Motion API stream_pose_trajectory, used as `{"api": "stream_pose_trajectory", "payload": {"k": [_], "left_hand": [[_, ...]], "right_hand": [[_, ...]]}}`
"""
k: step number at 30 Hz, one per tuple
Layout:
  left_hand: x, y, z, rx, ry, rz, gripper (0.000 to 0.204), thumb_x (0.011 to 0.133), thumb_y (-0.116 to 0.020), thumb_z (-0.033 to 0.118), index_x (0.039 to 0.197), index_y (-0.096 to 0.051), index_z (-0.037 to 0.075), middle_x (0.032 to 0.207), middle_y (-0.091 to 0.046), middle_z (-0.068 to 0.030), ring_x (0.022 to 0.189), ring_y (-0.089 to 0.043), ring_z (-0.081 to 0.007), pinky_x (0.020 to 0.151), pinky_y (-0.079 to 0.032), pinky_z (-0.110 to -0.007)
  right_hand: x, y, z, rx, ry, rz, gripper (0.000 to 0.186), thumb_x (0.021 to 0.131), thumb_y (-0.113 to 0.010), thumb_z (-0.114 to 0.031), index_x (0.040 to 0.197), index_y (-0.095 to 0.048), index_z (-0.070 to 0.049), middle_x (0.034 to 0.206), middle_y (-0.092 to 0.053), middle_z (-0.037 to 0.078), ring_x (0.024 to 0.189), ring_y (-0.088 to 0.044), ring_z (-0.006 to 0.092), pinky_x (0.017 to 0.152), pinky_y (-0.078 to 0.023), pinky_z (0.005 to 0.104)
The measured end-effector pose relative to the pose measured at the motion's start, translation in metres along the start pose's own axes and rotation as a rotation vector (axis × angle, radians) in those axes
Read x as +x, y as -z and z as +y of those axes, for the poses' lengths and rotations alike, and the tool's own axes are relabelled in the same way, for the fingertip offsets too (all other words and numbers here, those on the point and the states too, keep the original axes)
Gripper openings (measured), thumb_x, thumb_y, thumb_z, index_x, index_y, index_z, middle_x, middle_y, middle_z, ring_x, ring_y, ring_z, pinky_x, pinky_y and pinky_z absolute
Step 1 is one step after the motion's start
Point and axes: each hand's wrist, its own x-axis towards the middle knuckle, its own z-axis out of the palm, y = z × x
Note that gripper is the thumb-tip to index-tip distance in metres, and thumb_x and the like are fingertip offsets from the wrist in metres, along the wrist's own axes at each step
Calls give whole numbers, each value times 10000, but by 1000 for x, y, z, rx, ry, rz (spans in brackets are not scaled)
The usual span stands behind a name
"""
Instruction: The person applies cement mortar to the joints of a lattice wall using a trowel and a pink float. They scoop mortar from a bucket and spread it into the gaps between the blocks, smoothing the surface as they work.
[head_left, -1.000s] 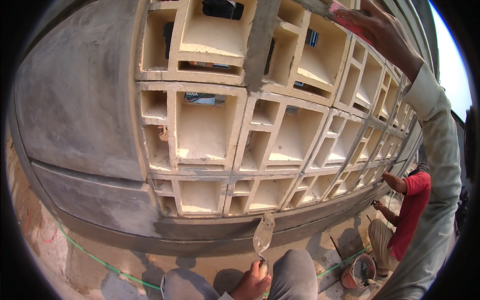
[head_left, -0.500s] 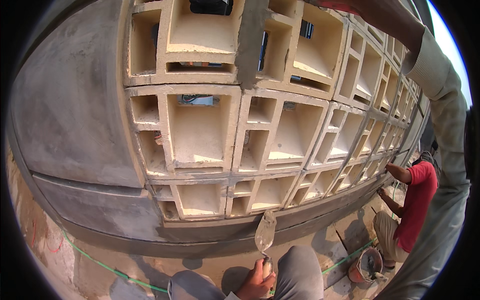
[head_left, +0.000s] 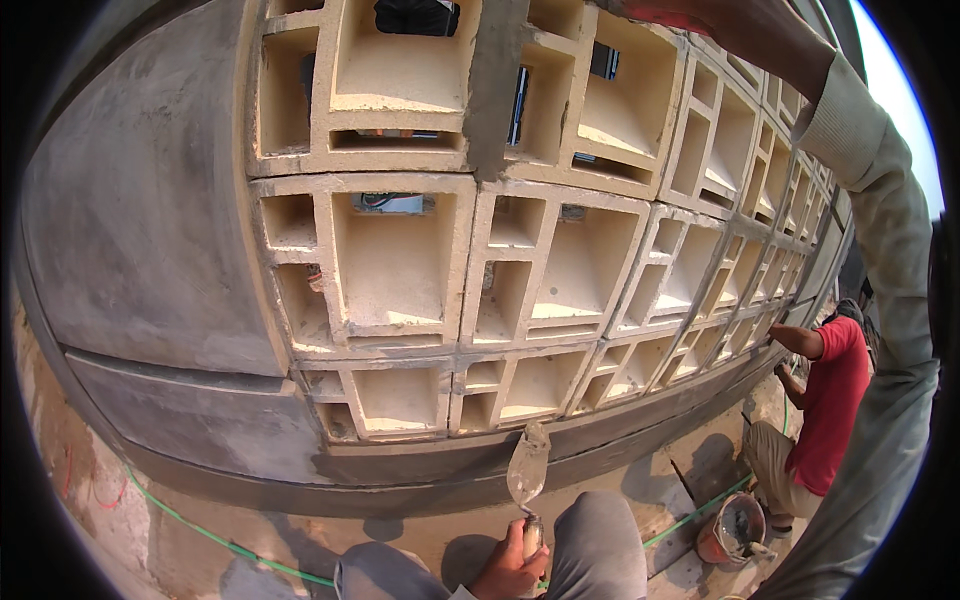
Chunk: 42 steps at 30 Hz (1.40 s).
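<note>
My left hand is wrapped round the wooden handle of a pointed trowel, low between my knees. The trowel's blade points up toward the foot of the wall, with grey mortar stuck near its tip. My right arm reaches up along the right side, and my right hand is at the top edge of the view, in front of the upper blocks; its fingers are cut off or blurred. Before me stands a wall of cream breeze blocks with square and slot-shaped openings. A grey mortar strip runs down between two upper blocks.
A smooth grey rendered wall stands at the left. A ledge runs along the foot of the blocks. At the right a person in a red shirt crouches by the wall, near a bucket of mortar. A green hose crosses the ground.
The view has shifted very slightly. The crouching person's lower hand has risen a little. My left hand keeps the trowel in nearly the same place.
</note>
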Motion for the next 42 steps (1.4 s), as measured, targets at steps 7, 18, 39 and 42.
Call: {"api": "stream_pose_trajectory", "payload": {"k": [7, 18, 39, 42], "left_hand": [[-9, 1, 26, -441, 397, 2, 579, 899, -592, 76, 1440, -401, 0, 1082, -652, -250, 902, -683, -292, 748, -544, -428], [-16, -18, 5, -785, 669, -64, 593, 914, -595, 71, 1461, -369, 27, 968, -655, -170, 789, -653, -238, 670, -522, -382], [-17, -7, 24, -644, 423, -2, 559, 889, -565, 31, 1404, -358, -35, 918, -631, -157, 738, -641, -295, 655, -522, -424], [-22, -7, 20, -511, 329, 83, 567, 886, -568, 29, 1410, -358, -27, 933, -630, -155, 715, -636, -299, 641, -521, -429]], "right_hand": [[-44, 4, 10, -66, 0, -203, 379, 850, -624, -89, 1116, -701, -346, 801, -468, 56, 677, -555, 218, 542, -489, 351], [-27, -1, 2, -1, -34, -149, 382, 875, -623, -105, 1171, -691, -337, 793, -467, 55, 693, -561, 221, 559, -471, 374], [-4, 9, 9, 73, 5, -251, 333, 882, -646, -117, 1156, -683, -303, 817, -495, 88, 699, -585, 255, 577, -464, 380], [3, 3, 6, -10, -43, -156, 335, 899, -672, -208, 1207, -699, -339, 800, -479, 64, 657, -527, 222, 571, -449, 359]]}}
